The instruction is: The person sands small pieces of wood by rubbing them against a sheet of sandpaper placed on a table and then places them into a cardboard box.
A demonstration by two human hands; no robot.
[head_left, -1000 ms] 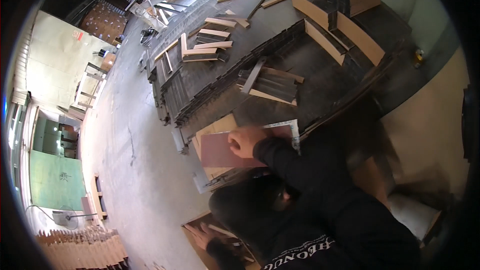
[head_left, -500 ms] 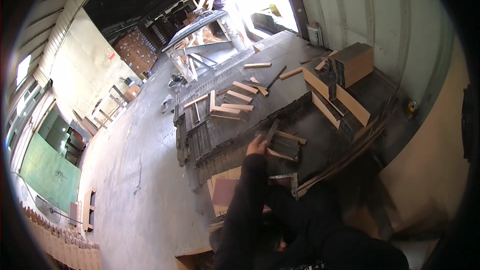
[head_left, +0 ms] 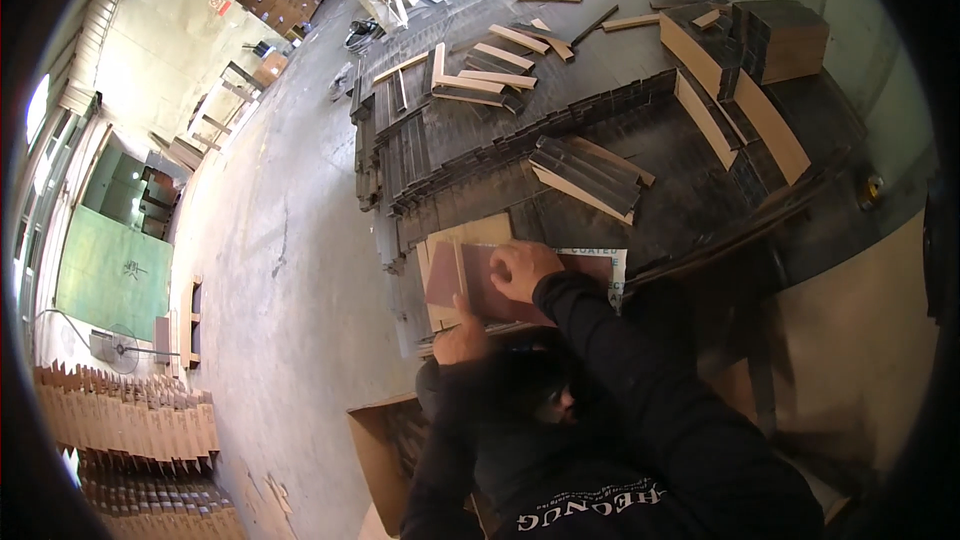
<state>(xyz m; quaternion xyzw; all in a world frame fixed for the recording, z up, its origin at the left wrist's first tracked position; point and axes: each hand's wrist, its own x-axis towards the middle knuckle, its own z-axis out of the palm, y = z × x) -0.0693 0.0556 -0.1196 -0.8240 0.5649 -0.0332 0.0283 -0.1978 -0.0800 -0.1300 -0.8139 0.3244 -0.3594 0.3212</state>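
Observation:
A reddish-brown sheet, which looks like sandpaper, lies over a pale wooden board right in front of me. My left hand is at the sheet's near left, its fingers closed at the lower end of a thin wooden strip. That strip stands across the left part of the sheet. My right hand rests over the middle of the sheet with curled fingers; what they pinch, if anything, is hidden. To its right, the sheet's pale printed backing shows.
Beyond the board, dark strips lie on stacked dark planks. Several pale-edged strips are scattered farther off. Larger blocks stand at the right. An open cardboard box sits below left.
My left hand has come back from the dark strips to the sheet. My right hand has come into view over the sheet. The view has tilted downward.

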